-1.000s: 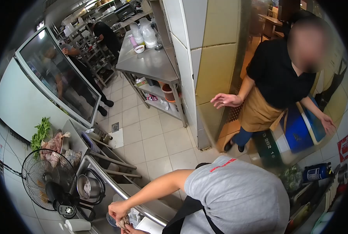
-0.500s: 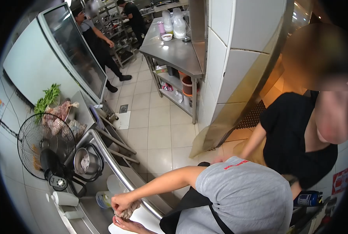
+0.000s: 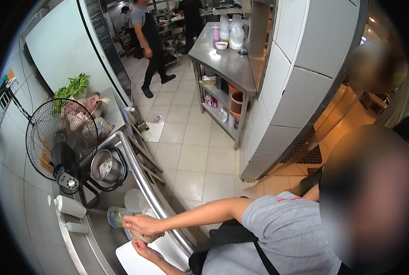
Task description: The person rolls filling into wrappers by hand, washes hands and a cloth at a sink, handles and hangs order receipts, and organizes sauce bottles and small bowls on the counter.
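Note:
A greyish-brown, lumpy, soft piece [image 3: 146, 237] is between my two hands, above a white board [image 3: 129, 260] on the sink's edge; its exact kind I cannot make out. My right hand [image 3: 142, 224] lies over its top with the fingers stretched forward and pressed on it. From below, my left hand [image 3: 147, 251] supports it with curled fingers. Just beyond the hands stand a tub with a green-and-yellow label [image 3: 116, 217] and a pale translucent container [image 3: 135, 200]. Farther along the sink, a metal pot [image 3: 117, 167] contains whitish pieces.
A black fan [image 3: 62, 140] stands at the left. White bottles [image 3: 70, 206] line the wall ledge. Leafy greens [image 3: 74, 87] and raw meat [image 3: 80, 110] lie behind the fan. A person [image 3: 151, 46] walks near the steel table [image 3: 227, 62]; another person's blurred head [image 3: 372, 197] is close at right.
The view has shifted, so the surroundings sit differently in frame. My right hand has gone from bunched fingers to a flatter press. The background person has walked on; the person at right has moved.

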Demonstrator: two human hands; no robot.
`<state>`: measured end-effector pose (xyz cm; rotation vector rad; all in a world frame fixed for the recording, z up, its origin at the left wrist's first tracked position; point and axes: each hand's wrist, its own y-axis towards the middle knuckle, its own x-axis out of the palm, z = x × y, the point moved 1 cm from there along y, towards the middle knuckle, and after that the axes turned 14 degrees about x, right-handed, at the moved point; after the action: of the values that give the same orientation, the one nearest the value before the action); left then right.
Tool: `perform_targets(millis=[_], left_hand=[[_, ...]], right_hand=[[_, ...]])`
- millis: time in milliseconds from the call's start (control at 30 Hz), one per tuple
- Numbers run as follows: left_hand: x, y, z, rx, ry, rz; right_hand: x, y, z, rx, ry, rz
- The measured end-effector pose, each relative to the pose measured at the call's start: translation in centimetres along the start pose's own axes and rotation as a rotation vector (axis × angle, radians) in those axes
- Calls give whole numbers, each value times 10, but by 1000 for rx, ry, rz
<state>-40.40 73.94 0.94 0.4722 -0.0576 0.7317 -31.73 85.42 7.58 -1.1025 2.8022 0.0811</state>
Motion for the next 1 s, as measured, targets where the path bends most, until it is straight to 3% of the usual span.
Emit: perform_targets(millis=[133,367,467,600,733,833,867,967,1000], left_hand=[[-10,-8,1,-18,126,-121],[12,-11,24,-138,-332,280],[-5,12,-3,-163,-423,187],[-7,27,-10,-293,-482,148],[-19,36,-5,-105,-370,-286],[-18,39,-13,92,354,-325],[-17,39,-10,427,694,-310],[15,29,26,-90,501,-565],[32,20,22,-38,316,-511]], right_hand=[[-15,-6,-18,-2,34,114],[-27,-7,-26,-67,55,98],[-30,-19,-41,-127,33,17],[-42,-19,-47,-36,36,116],[-58,0,-51,88,26,129],[-54,11,-55,91,5,166],[-51,14,-57,84,-13,166],[-36,5,-69,-5,-58,133],[-26,0,-72,-61,-136,83]])
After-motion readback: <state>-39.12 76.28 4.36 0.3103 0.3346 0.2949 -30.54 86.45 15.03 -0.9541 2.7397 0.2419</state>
